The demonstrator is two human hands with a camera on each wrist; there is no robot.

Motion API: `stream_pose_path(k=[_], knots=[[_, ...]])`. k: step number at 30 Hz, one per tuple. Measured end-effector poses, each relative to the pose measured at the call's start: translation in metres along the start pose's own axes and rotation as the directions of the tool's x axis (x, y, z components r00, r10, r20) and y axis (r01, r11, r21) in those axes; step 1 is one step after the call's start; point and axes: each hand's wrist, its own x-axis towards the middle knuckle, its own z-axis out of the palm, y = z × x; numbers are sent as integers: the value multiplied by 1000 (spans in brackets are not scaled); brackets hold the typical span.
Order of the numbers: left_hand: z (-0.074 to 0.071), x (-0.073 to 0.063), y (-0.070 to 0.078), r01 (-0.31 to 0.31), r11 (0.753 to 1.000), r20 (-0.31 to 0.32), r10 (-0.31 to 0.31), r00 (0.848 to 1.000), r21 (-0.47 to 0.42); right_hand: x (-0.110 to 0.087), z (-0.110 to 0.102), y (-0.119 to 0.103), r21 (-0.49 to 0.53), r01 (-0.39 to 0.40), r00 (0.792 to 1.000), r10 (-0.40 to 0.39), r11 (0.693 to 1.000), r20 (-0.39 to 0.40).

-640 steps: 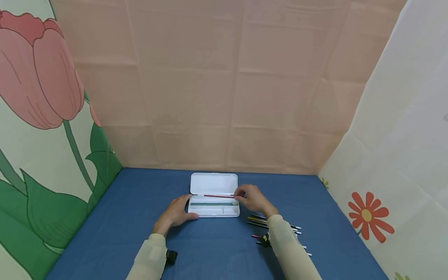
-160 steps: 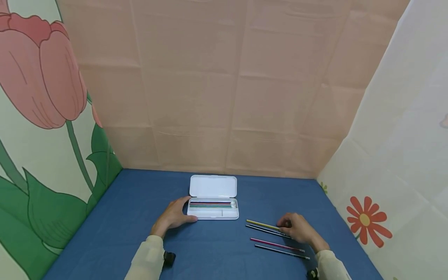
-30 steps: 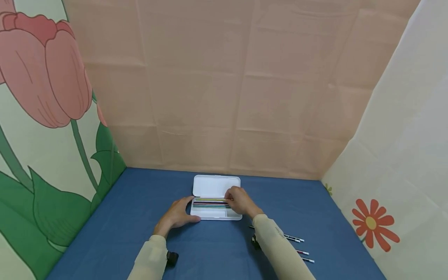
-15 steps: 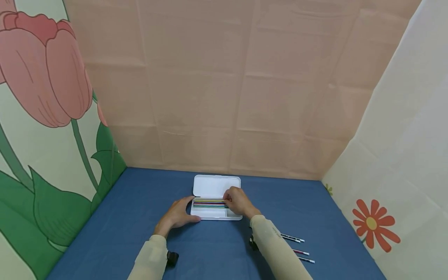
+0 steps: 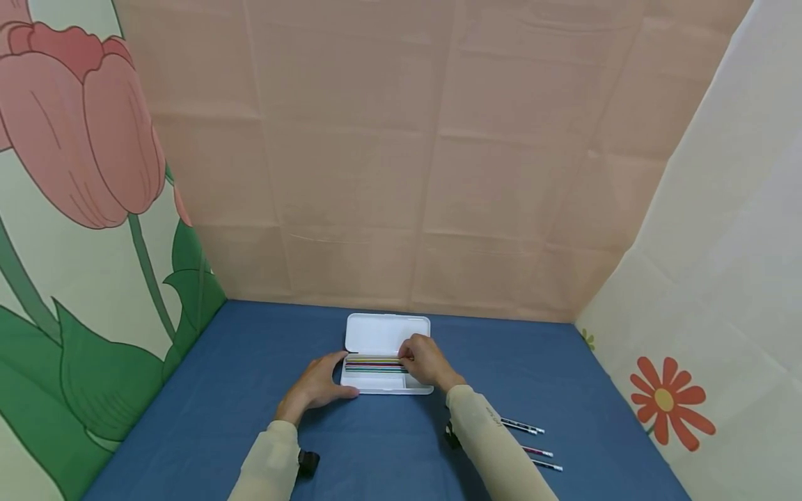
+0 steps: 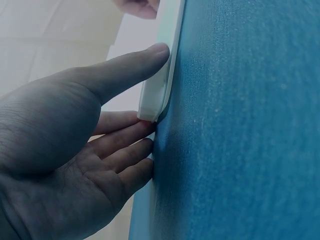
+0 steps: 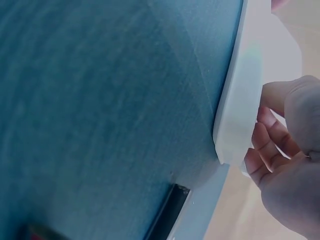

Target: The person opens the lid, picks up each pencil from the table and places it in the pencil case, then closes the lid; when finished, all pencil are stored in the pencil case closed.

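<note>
A white pencil case [image 5: 374,382] lies on the blue table with its lid [image 5: 379,334] folded back. Several pencils [image 5: 374,367] lie side by side in it, a yellow pencil [image 5: 370,358] rearmost. My left hand [image 5: 317,382] holds the case's left end, thumb on the front wall and fingers at the far corner. My right hand [image 5: 427,361] is over the right part of the case, curled fingers pinching around the yellow pencil's right end. That hand hides the pencil ends, and in the right wrist view the case wall hides the fingertips.
Several more pencils, such as a dark pencil [image 5: 523,426] and a red pencil [image 5: 539,451], lie to the right, partly under my right forearm. A tan cloth [image 5: 401,174] hangs behind the table, with patterned cloths at both sides.
Over the last second my right hand has shifted slightly left with the yellow pencil, which sits beside the others. Earlier that pencil lay on the table. The left hand has stayed on the case.
</note>
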Motion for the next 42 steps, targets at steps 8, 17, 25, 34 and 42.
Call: stream_pose_path(k=[8, 17, 25, 34, 42], knots=[[0, -1, 2, -1, 1000, 3, 1, 1000, -11, -2, -2, 3, 23, -12, 1000, 12, 1000, 3], [0, 0, 3, -4, 1000, 6, 4, 1000, -11, -12, -12, 2, 47, -27, 1000, 27, 999, 13], [-1, 0, 4, -6, 1000, 7, 6, 1000, -2, -27, -26, 2, 90, -36, 999, 35, 995, 18], [0, 0, 4, -12, 1000, 6, 12, 1000, 3, -54, -39, 14, 129, -46, 999, 43, 991, 20], [0, -1, 4, 4, 1000, 5, -4, 1000, -3, -80, -51, 30, 108, -43, 999, 41, 993, 20]])
